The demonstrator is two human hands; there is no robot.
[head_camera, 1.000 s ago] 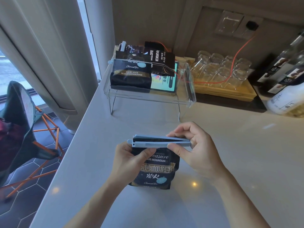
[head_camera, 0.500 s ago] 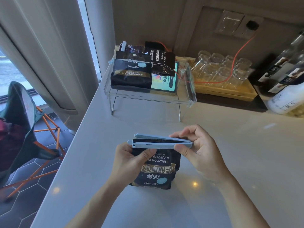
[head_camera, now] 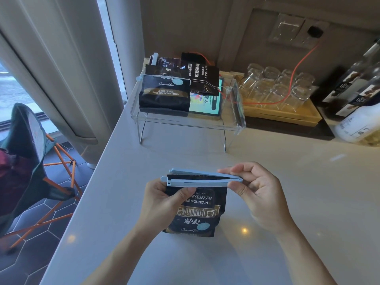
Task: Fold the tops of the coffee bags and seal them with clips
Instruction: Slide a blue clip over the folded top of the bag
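A black coffee bag [head_camera: 200, 212] with gold lettering stands on the white counter in front of me. A long light-blue clip [head_camera: 197, 178] straddles its folded top, its two arms still slightly apart at the left end. My left hand [head_camera: 164, 202] grips the bag's upper left side just under the clip. My right hand [head_camera: 255, 190] pinches the clip's right end between thumb and fingers. On the clear acrylic shelf [head_camera: 185, 122] behind lie more coffee bags; the front one [head_camera: 164, 95] carries a blue clip along its top.
A wooden tray with upturned glasses [head_camera: 275, 89] stands at the back right, crossed by an orange cable. Bottles [head_camera: 353, 99] line the far right. The counter's left edge drops to a tiled floor with an orange-legged folding chair [head_camera: 30, 171].
The clip and bag have stayed nearly in place. My right hand has shifted slightly along the clip's right end, and the arms of the clip have closed a little.
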